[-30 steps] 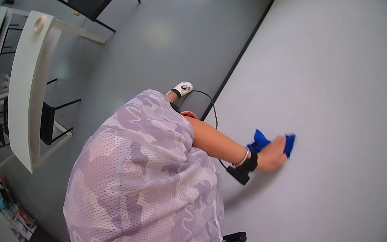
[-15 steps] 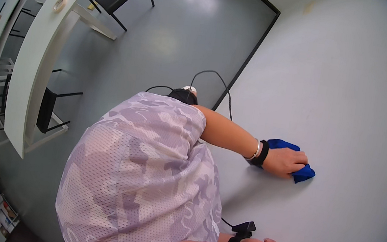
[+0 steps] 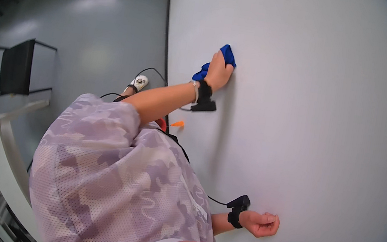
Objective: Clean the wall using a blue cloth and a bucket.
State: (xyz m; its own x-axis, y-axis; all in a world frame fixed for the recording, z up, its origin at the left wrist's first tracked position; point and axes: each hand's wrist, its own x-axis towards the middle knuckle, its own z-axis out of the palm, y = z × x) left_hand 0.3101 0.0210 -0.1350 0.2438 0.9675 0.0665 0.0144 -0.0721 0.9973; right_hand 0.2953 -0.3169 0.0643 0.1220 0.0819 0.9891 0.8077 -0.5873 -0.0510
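Observation:
My left hand (image 3: 218, 73) is wrapped round a blue cloth (image 3: 228, 56) and presses it to a large white wall (image 3: 305, 112). Parts of the cloth stick out beyond the fingertips and beside the wrist. On that wrist sit a pale bangle and a black strap with a small black device (image 3: 204, 104). Lower in the view, my right hand (image 3: 259, 224) is curled into a loose fist in front of the wall, with nothing visible in it. A black strap with a wired black device (image 3: 239, 203) circles that wrist too.
A dark skirting strip (image 3: 166, 42) divides the wall from the grey floor (image 3: 80, 44). Left of it stand a black chair (image 3: 16, 67) and a white table (image 3: 6, 168). Black cables run along my body. A small orange object (image 3: 177, 124) shows beside my left forearm.
My left hand, still gripping the blue cloth, has moved up and left in the view, nearer the skirting. The view has turned, shifting chair and table. My right hand stays curled.

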